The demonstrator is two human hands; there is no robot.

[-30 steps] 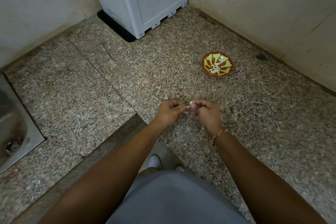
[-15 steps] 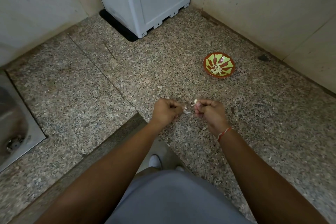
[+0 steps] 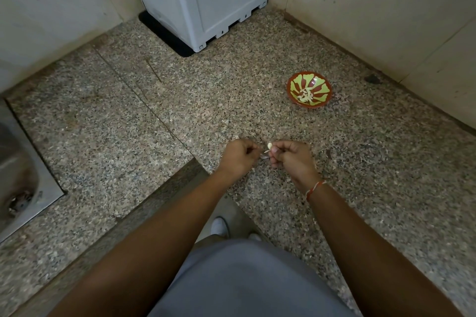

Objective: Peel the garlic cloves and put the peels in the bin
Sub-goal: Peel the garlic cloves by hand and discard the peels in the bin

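My right hand [image 3: 291, 158] pinches a pale garlic clove [image 3: 269, 146] whose tip sticks up between thumb and fingers. My left hand [image 3: 238, 156] is closed just to its left, fingertips on a thin strip of peel [image 3: 265, 155] that hangs between the two hands. Both hands hover above the speckled granite counter [image 3: 144, 134], near its inner corner edge. A red and green patterned bowl [image 3: 297, 96] with several garlic pieces in it sits on the counter, beyond and to the right of my hands. No bin is in view.
A grey-white plastic box-shaped appliance [image 3: 203, 0] stands in the back corner against the tiled walls. A steel sink [image 3: 18, 175] is set into the counter at the far left. Below the counter edge I see my grey clothing and white shoes [image 3: 220, 225].
My hands have drawn slightly apart, and a strip of peel has come away from the clove between them. The bowl has not moved.
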